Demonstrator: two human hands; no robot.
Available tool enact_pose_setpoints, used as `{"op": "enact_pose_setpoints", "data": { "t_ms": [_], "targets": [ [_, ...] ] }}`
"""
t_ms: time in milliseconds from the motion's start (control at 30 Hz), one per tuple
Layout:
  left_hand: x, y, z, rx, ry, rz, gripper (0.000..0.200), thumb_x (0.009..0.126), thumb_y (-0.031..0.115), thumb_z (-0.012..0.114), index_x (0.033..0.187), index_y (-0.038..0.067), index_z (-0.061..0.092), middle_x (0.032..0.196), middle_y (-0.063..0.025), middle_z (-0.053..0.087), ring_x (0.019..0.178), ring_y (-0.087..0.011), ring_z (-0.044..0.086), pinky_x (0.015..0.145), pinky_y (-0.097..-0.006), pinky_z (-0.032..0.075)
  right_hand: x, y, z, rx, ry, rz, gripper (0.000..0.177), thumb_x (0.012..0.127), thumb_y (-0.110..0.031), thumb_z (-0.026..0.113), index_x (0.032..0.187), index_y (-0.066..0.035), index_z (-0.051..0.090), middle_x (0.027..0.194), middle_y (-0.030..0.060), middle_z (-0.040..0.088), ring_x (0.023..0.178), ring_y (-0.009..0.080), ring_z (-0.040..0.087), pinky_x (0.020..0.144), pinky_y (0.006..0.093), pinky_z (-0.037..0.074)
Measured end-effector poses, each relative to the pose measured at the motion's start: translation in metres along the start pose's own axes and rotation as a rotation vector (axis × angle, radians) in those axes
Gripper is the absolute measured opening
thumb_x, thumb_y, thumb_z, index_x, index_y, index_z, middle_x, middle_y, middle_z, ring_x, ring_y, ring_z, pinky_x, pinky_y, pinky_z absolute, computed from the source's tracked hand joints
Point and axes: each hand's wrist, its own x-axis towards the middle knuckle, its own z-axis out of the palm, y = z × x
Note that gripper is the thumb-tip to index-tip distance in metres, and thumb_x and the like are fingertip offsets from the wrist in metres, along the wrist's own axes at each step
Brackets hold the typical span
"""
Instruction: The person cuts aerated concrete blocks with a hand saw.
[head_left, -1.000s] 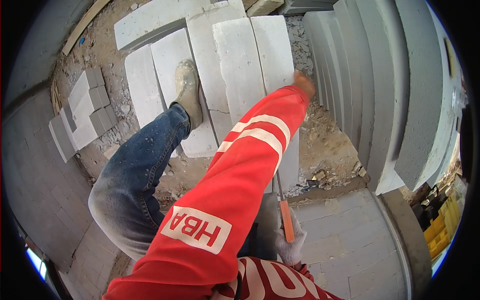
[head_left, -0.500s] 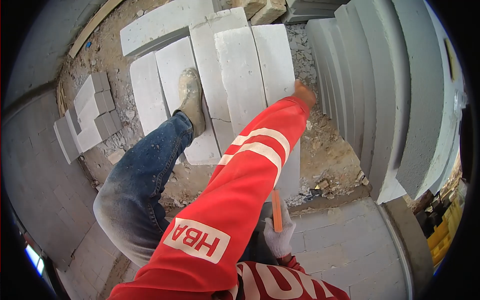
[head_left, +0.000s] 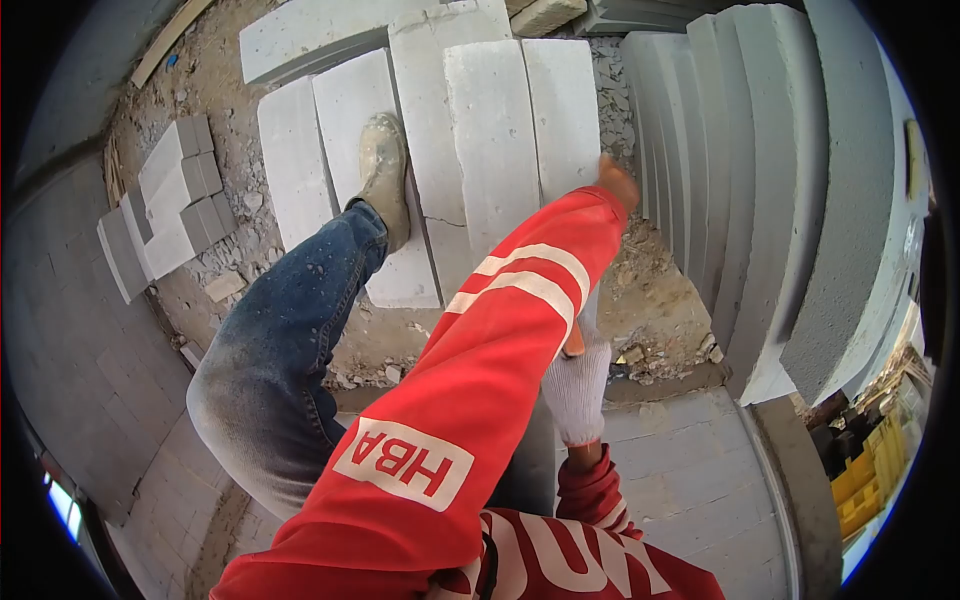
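My left hand (head_left: 618,183), bare below a red sleeve (head_left: 440,400), rests at the right edge of the rightmost white block (head_left: 562,110). Its fingers are mostly hidden against that edge. Under the forearm is my right hand (head_left: 578,395) in a whitish knit glove, closed around a narrow, flat orange tool (head_left: 574,342). Only a short piece of the tool shows past the sleeve. Beside the rightmost block lies another long white block (head_left: 492,140), and a cracked one (head_left: 430,130) is left of that. My boot (head_left: 384,180) stands on a block further left.
Large grey slabs (head_left: 740,170) stand in a row on the right. Smaller grey blocks (head_left: 180,200) are stacked at left on rubble-strewn ground. Another white block (head_left: 320,45) lies crosswise at the back. Yellow items (head_left: 870,475) sit at lower right, beyond a low ledge (head_left: 800,490).
My right hand has moved up and forward under the left forearm, taking the orange tool mostly out of sight. My left hand stays at the block edge.
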Motion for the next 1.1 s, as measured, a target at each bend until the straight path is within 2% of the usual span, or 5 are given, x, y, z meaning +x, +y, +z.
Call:
{"op": "enact_pose_setpoints", "data": {
  "t_ms": [100,267,333,400,1100],
  "targets": [
    [0.006,-0.006,0.005,-0.132,0.175,0.039,0.056,0.101,0.038,0.059,0.147,0.006,0.059,0.147,-0.0244,0.058,0.139,-0.0385,0.053,0.117,-0.0491,0.038,0.050,0.006,0.018,0.604,0.033,0.056,0.020,0.097,-0.015,0.069,0.096,0.004,0.062,0.075,0.0107,0.063,0.064,0.0180,0.057,0.062,0.0366,0.048],
    [0.015,-0.028,0.018,-0.546,0.607,0.201,0.084,0.083,0.073,0.069,0.140,0.013,0.064,0.149,-0.0162,0.055,0.147,-0.0315,0.044,0.129,-0.0522,0.020,-0.025,-0.004,-0.009,-0.011,-0.020,0.055,0.047,0.086,-0.003,0.072,0.131,0.006,0.063,0.077,0.0167,0.064,0.066,0.0272,0.063,0.064,0.0378,0.051],
    [-0.003,-0.049,0.032,-0.363,1.321,-0.156,0.078,0.083,0.070,0.070,0.131,0.009,0.067,0.133,-0.0167,0.060,0.139,-0.0336,0.048,0.126,-0.0564,0.025,-0.051,-0.008,-0.019,-0.015,-0.060,0.124,0.052,0.085,-0.003,0.073,0.135,0.005,0.061,0.079,0.0175,0.064,0.066,0.0280,0.063,0.064,0.0375,0.052],
    [-0.009,-0.095,0.050,-0.312,1.437,-0.638,0.091,0.080,0.081,0.065,0.133,0.007,0.066,0.133,-0.0148,0.060,0.136,-0.0325,0.048,0.123,-0.0595,0.024,-0.086,-0.016,-0.032,0.083,-0.060,0.246,0.054,0.085,-0.004,0.073,0.137,0.005,0.060,0.083,0.0178,0.065,0.065,0.0297,0.062,0.063,0.0372,0.052],
    [-0.022,-0.145,0.070,-0.229,1.089,-0.730,0.104,0.076,0.094,0.058,0.132,0.007,0.066,0.123,-0.0054,0.067,0.123,-0.0278,0.057,0.107,-0.0521,0.033,0.016,-0.029,-0.012,-0.054,-0.052,0.176,0.049,0.083,-0.001,0.070,0.131,0.002,0.066,0.080,0.0153,0.067,0.059,0.0290,0.058,0.062,0.0355,0.054]
  ]
}}
